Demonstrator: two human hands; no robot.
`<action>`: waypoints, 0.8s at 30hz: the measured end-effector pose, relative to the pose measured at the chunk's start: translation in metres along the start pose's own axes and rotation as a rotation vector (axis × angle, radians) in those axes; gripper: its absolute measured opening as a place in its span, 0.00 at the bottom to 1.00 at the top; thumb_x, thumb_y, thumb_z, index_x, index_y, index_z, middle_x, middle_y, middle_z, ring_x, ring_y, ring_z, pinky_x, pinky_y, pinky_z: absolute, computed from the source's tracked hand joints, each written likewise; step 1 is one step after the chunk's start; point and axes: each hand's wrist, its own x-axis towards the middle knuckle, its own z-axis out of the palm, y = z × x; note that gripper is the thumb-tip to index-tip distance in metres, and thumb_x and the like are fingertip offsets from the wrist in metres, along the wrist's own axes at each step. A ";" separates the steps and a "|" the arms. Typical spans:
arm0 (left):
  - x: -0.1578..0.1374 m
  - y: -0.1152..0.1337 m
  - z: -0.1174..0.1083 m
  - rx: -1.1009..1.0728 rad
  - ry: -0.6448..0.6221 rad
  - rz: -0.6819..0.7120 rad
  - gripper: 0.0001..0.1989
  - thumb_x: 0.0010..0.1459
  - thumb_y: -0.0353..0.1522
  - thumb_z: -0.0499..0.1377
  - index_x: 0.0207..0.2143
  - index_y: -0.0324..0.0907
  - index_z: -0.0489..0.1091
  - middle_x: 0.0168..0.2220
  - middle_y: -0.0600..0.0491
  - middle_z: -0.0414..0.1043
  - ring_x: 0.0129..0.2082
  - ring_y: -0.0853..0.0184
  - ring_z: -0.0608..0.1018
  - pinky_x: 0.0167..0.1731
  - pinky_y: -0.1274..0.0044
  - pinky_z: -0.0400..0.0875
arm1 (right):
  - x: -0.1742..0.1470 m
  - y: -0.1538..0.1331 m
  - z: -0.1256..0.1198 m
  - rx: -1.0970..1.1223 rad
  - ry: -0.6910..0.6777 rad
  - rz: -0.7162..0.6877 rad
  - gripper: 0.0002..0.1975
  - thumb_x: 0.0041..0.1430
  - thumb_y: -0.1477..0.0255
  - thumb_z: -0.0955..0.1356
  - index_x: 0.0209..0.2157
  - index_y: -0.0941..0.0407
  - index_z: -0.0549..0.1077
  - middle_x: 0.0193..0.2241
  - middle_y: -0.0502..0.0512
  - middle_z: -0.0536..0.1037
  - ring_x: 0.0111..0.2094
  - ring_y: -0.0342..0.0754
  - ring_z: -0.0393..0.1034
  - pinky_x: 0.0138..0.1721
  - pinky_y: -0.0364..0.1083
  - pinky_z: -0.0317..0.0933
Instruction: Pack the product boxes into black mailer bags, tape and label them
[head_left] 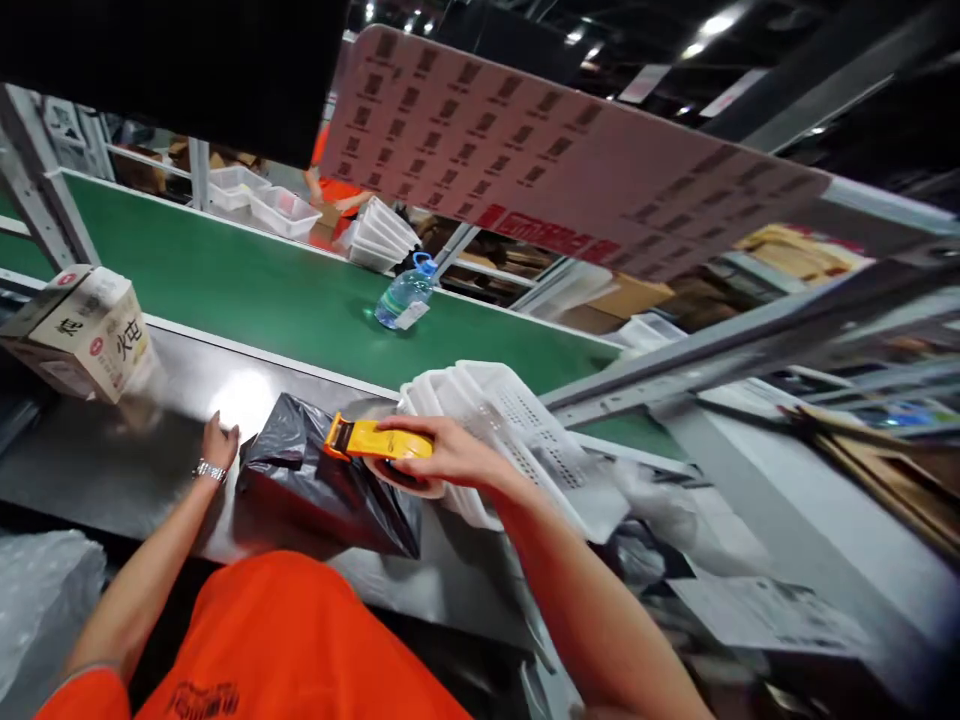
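My right hand (457, 455) is wrapped round a yellow tape dispenser (386, 440), with a tape roll partly showing under it. The dispenser's orange front end is over a package wrapped in black plastic (322, 495), which lies on the metal worktable (187, 375). Just left of the package is my left hand (218, 445), a metal-banded watch on its wrist. Its thumb and fingers are apart and nothing shows between them; whether it touches the plastic I cannot tell.
A printed carton (82, 330) stands at the table's left end. White plastic baskets (502, 430) lean to the right of the package. Beyond runs a green conveyor (300, 300) carrying a large water bottle (407, 292). A code-printed board (510, 140) hangs overhead. Across the belt is an orange-clad person (337, 190).
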 end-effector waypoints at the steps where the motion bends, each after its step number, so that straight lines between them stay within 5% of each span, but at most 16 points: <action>1: -0.008 0.012 -0.005 0.008 0.043 0.061 0.21 0.65 0.38 0.60 0.56 0.37 0.75 0.61 0.33 0.79 0.68 0.43 0.77 0.72 0.51 0.69 | 0.002 0.003 -0.002 -0.006 -0.008 -0.018 0.37 0.50 0.56 0.83 0.59 0.58 0.84 0.48 0.61 0.89 0.46 0.59 0.86 0.49 0.54 0.81; 4: -0.062 0.059 0.001 -0.016 -0.056 0.502 0.21 0.73 0.40 0.55 0.60 0.42 0.78 0.61 0.39 0.82 0.64 0.50 0.82 0.71 0.56 0.74 | 0.007 0.011 -0.005 -0.067 -0.035 -0.100 0.36 0.50 0.55 0.83 0.58 0.57 0.85 0.51 0.59 0.88 0.49 0.58 0.84 0.53 0.54 0.79; 8: -0.157 0.113 0.060 0.075 -0.776 1.140 0.22 0.76 0.39 0.55 0.64 0.48 0.80 0.60 0.44 0.86 0.63 0.55 0.84 0.69 0.62 0.79 | 0.012 0.026 -0.006 -0.102 -0.040 -0.134 0.39 0.47 0.53 0.83 0.59 0.57 0.85 0.51 0.58 0.88 0.49 0.57 0.82 0.54 0.53 0.77; 10: -0.183 0.127 0.098 0.229 -0.953 1.266 0.26 0.74 0.43 0.59 0.68 0.45 0.78 0.66 0.41 0.82 0.70 0.50 0.80 0.72 0.58 0.76 | 0.009 0.034 -0.007 -0.095 -0.018 -0.137 0.39 0.46 0.54 0.83 0.59 0.56 0.85 0.50 0.56 0.87 0.48 0.56 0.81 0.52 0.51 0.76; 13: -0.185 0.123 0.138 0.466 -0.930 1.196 0.32 0.70 0.45 0.66 0.72 0.46 0.74 0.73 0.38 0.74 0.75 0.44 0.74 0.75 0.54 0.72 | -0.013 0.049 -0.010 -0.054 -0.021 -0.119 0.38 0.46 0.59 0.83 0.60 0.54 0.85 0.46 0.54 0.87 0.42 0.52 0.81 0.44 0.47 0.77; 16: -0.172 0.099 0.145 0.572 -0.877 1.170 0.36 0.69 0.44 0.67 0.75 0.43 0.71 0.76 0.35 0.69 0.77 0.41 0.71 0.76 0.50 0.71 | -0.056 0.076 -0.018 0.050 -0.008 -0.015 0.40 0.48 0.63 0.81 0.65 0.54 0.82 0.38 0.52 0.87 0.30 0.46 0.77 0.32 0.43 0.73; 21: -0.171 0.070 0.117 0.586 -0.773 1.233 0.33 0.71 0.39 0.65 0.74 0.38 0.70 0.75 0.34 0.71 0.75 0.44 0.74 0.73 0.52 0.75 | -0.133 0.141 -0.025 0.192 0.136 0.180 0.40 0.45 0.66 0.81 0.63 0.56 0.82 0.35 0.53 0.87 0.25 0.46 0.76 0.24 0.41 0.67; 24: -0.156 0.071 0.077 0.498 -0.681 1.283 0.33 0.74 0.36 0.64 0.77 0.43 0.65 0.71 0.37 0.77 0.71 0.49 0.80 0.72 0.55 0.77 | -0.157 0.182 -0.018 0.342 0.214 0.191 0.38 0.41 0.69 0.81 0.59 0.56 0.84 0.40 0.58 0.90 0.36 0.55 0.85 0.33 0.46 0.77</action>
